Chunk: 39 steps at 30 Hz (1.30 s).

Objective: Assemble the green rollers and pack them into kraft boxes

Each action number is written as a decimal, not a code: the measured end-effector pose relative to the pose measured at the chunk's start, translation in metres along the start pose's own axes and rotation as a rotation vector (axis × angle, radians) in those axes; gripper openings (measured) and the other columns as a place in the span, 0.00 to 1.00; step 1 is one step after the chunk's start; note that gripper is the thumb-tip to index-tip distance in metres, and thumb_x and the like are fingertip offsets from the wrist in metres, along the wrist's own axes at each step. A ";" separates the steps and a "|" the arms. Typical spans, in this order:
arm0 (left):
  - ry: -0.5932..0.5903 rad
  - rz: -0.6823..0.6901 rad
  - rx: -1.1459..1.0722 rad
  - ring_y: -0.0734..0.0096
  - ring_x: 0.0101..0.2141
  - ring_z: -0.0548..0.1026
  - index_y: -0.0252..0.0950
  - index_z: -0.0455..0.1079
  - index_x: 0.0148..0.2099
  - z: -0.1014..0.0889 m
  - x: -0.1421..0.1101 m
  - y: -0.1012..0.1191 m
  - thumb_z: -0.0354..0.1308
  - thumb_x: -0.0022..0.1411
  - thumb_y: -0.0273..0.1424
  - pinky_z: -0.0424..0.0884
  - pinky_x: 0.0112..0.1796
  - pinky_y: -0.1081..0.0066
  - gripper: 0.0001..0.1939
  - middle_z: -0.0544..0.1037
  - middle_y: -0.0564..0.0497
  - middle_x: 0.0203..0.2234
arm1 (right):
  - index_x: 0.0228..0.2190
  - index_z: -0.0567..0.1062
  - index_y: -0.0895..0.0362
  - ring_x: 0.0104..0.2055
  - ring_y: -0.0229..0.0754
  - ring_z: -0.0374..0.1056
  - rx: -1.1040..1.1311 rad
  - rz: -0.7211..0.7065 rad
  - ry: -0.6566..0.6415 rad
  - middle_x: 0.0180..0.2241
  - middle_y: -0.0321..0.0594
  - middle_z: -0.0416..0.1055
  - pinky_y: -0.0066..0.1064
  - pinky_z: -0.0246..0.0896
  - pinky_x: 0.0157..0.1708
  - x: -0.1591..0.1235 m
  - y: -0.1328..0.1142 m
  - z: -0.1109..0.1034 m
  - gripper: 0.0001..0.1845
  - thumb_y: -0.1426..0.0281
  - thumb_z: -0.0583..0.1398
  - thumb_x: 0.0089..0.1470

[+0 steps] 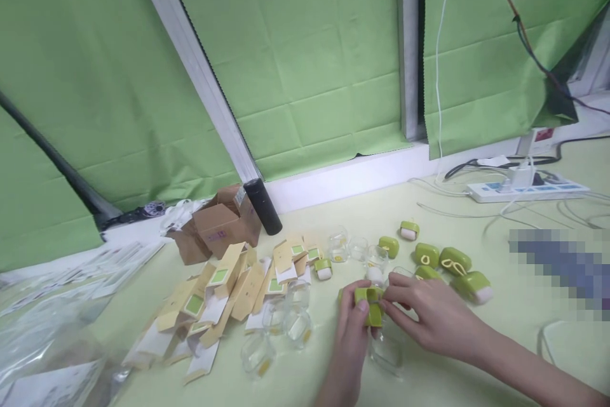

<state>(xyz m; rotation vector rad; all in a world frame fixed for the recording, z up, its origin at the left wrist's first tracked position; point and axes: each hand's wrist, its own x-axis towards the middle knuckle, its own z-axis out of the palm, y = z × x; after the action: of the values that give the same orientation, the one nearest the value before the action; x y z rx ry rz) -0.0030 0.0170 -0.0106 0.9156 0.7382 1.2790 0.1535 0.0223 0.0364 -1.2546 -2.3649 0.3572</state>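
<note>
My left hand [351, 337] is wrapped around a small green earbud case cover [374, 315], its hollow compartments facing me. From the other side, my right hand [431, 315] pinches the cover's right edge between thumb and fingers. Whatever lies between those fingertips is too small to make out. Just behind the hands sits a white rounded piece [374, 275]. A clear plastic shell [387, 354] lies below them on the table. To the right are several green cases with cream loops, among them one green case [455, 260] and another with a white bottom [471, 286].
Several opened cardboard boxes [245, 289] are heaped left of the hands, beside clear plastic shells [298, 324]. Behind stand a brown carton [223, 223] and a black bottle [264, 207]. A power strip [528, 191] with cables lies back right; plastic bags [52, 331] cover the left.
</note>
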 end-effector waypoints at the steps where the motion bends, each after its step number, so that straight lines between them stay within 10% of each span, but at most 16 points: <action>1: -0.012 -0.006 0.007 0.76 0.25 0.64 0.35 0.66 0.44 0.001 -0.002 0.000 0.61 0.51 0.46 0.56 0.25 0.74 0.24 0.70 0.51 0.28 | 0.23 0.72 0.55 0.22 0.35 0.61 0.011 -0.006 -0.006 0.25 0.37 0.67 0.29 0.43 0.22 0.000 0.000 0.001 0.20 0.65 0.47 0.61; 20: -0.014 -0.154 -0.268 0.73 0.29 0.66 0.35 0.66 0.44 0.007 -0.008 0.012 0.56 0.57 0.42 0.60 0.28 0.72 0.18 0.71 0.48 0.34 | 0.22 0.70 0.56 0.27 0.37 0.61 0.558 0.057 0.086 0.23 0.35 0.66 0.28 0.55 0.27 0.000 0.007 0.025 0.23 0.59 0.48 0.61; 29: 0.070 -0.076 0.224 0.72 0.28 0.65 0.37 0.65 0.43 0.004 -0.010 0.018 0.52 0.59 0.46 0.58 0.28 0.73 0.18 0.70 0.53 0.29 | 0.23 0.68 0.56 0.22 0.35 0.54 0.481 0.211 -0.044 0.19 0.30 0.59 0.26 0.49 0.22 0.005 0.014 0.024 0.18 0.56 0.55 0.55; 39: 0.240 0.030 0.899 0.56 0.48 0.66 0.39 0.64 0.49 -0.021 -0.045 0.037 0.53 0.59 0.36 0.59 0.48 0.63 0.16 0.71 0.43 0.45 | 0.14 0.67 0.55 0.15 0.34 0.53 -0.013 -0.096 -0.234 0.13 0.31 0.60 0.28 0.37 0.19 -0.004 0.016 -0.001 0.19 0.63 0.59 0.52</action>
<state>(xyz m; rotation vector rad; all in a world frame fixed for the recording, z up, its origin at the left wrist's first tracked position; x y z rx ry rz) -0.0461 -0.0221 0.0110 1.4952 1.5545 1.0779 0.1673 0.0279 0.0300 -1.1539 -2.6161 0.4820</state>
